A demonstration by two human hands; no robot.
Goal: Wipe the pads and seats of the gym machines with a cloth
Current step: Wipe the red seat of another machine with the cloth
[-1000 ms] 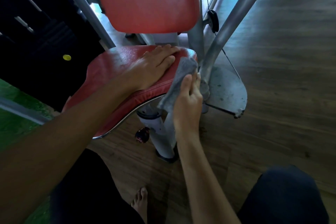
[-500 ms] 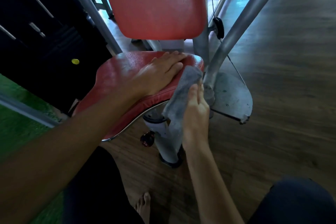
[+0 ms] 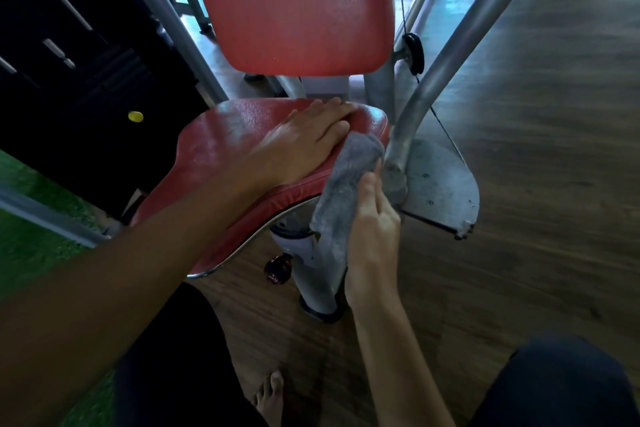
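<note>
A red padded seat point(image 3: 221, 139) sits low in front of me, with a red back pad point(image 3: 294, 7) standing upright behind it. My left hand point(image 3: 301, 142) rests flat on the seat's right half, fingers straight. My right hand point(image 3: 374, 222) holds a grey cloth point(image 3: 346, 187) against the seat's right side edge. The cloth drapes from the seat's top corner down past the chrome rim. The right hand's fingertips lie behind the cloth.
A grey seat post point(image 3: 318, 274) with a dark knob point(image 3: 277, 269) stands under the seat. A slanted steel frame tube point(image 3: 450, 48) and a metal foot plate point(image 3: 440, 184) lie right of it. Wooden floor point(image 3: 536, 149) spreads right; green turf point(image 3: 31, 246) and a black weight stack point(image 3: 69, 62) lie left.
My right hand with the cloth has slid a little down along the seat's right edge. The left hand stays flat on the seat. My head has shifted slightly, so the machine sits lower in view.
</note>
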